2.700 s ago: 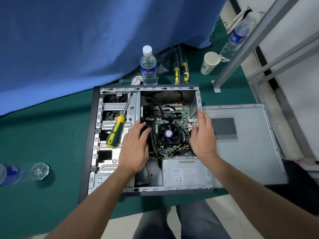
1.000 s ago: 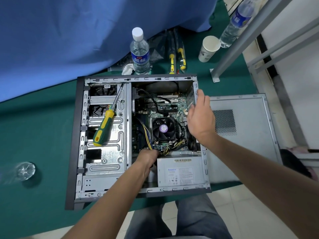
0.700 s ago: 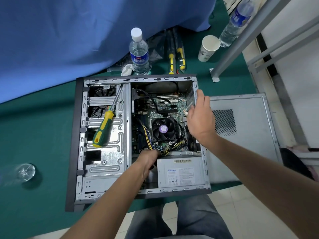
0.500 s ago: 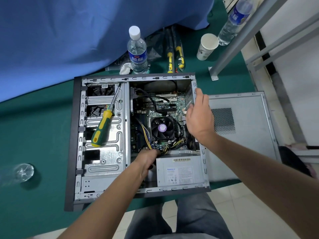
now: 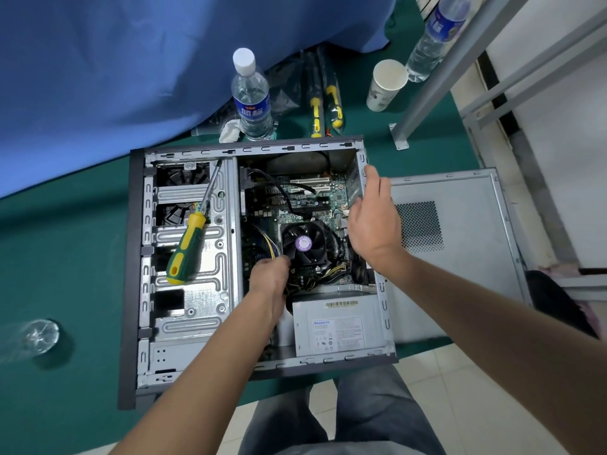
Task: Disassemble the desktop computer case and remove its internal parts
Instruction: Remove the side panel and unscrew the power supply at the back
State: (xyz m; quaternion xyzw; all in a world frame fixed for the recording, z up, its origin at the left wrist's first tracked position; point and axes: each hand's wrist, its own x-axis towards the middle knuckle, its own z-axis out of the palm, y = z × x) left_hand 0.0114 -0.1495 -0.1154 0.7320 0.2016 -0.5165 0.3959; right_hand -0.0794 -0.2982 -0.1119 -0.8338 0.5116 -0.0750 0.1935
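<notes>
The open computer case (image 5: 138,257) lies on its side on green cloth. Inside are the motherboard (image 5: 295,198), a black CPU fan (image 5: 303,243) and the grey power supply (image 5: 338,330). My left hand (image 5: 269,277) is down among the bundled cables (image 5: 272,247) at the fan's lower left corner, fingers closed on them. My right hand (image 5: 371,221) rests on the case's right wall beside the fan, fingers apart. A green and yellow screwdriver (image 5: 187,247) lies loose on the drive cage (image 5: 197,290).
The removed side panel (image 5: 460,257) lies right of the case. Behind the case stand a water bottle (image 5: 251,96), a paper cup (image 5: 386,85), packaged screwdrivers (image 5: 325,103) and a second bottle (image 5: 433,37). A clear bottle (image 5: 36,336) lies at left. A metal frame leg (image 5: 427,93) stands at the right.
My left hand moved from beside the fan down to the cables at its lower left and closed on them. My right hand shifted slightly along the case's right wall.
</notes>
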